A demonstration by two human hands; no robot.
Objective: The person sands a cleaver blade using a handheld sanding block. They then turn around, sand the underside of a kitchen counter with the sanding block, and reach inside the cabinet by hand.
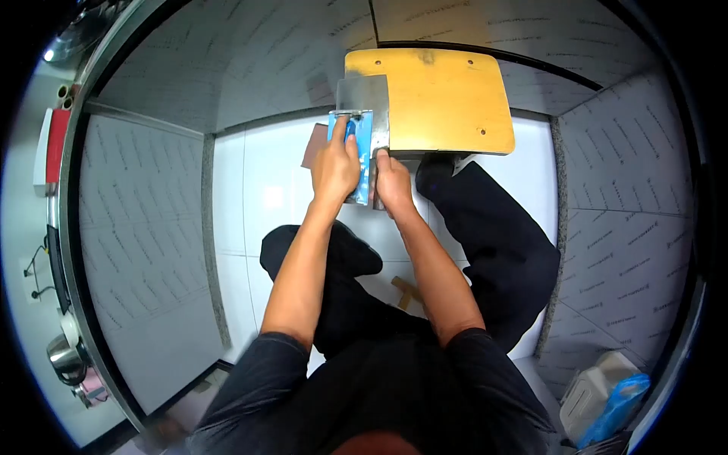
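My left hand (336,168) is closed around a blue hand sander (364,136) with a metal clamp at its far end, its index finger stretched along the top. The sander lies over the flat of a cleaver (379,95), at the blade's left side. My right hand (394,182) grips the cleaver's handle, with the thumb up near the base of the blade. The far part of the blade overlaps the left edge of a yellow wooden stool (447,102). Whether the sander presses on the steel I cannot tell.
A brown sheet, like sandpaper (314,144), shows left of the sander. My legs (493,227) are bent on either side over the white tiled floor (265,174). Grey patterned cabinet panels (144,220) surround me. A beige container with a blue bag (618,406) stands at lower right.
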